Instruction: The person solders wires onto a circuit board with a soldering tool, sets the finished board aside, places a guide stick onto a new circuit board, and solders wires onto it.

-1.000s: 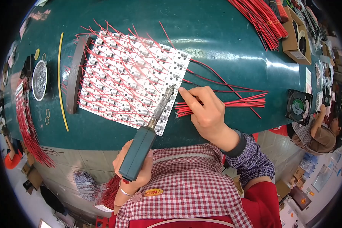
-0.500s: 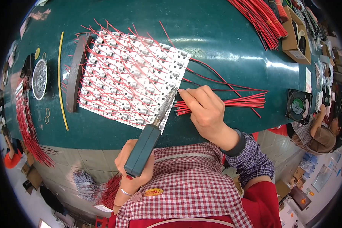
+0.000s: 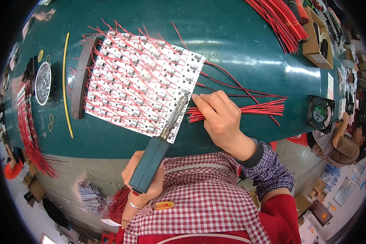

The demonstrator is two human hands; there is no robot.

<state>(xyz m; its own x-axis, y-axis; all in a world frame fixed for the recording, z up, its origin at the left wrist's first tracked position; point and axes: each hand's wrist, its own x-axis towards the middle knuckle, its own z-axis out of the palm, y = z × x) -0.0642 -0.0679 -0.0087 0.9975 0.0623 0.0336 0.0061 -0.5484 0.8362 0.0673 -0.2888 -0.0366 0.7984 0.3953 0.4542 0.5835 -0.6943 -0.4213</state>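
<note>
The left hand point(image 3: 155, 185) grips a green tool point(image 3: 151, 163), its tip at the white board point(image 3: 193, 69); the right hand point(image 3: 219, 116) is pinched closed beside, on what I cannot tell.

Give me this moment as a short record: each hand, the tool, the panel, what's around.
Left hand: gripping the green-handled tool
Right hand: at the white panel's right edge; any held wire can't be made out
Tool shaft: angled over the panel, tip near the right hand; contact unclear
Panel: on the green table, red wires across it
Under right hand: red wire bundle
Panel's left: dark bar, yellow strip
Far right: black fan
</note>
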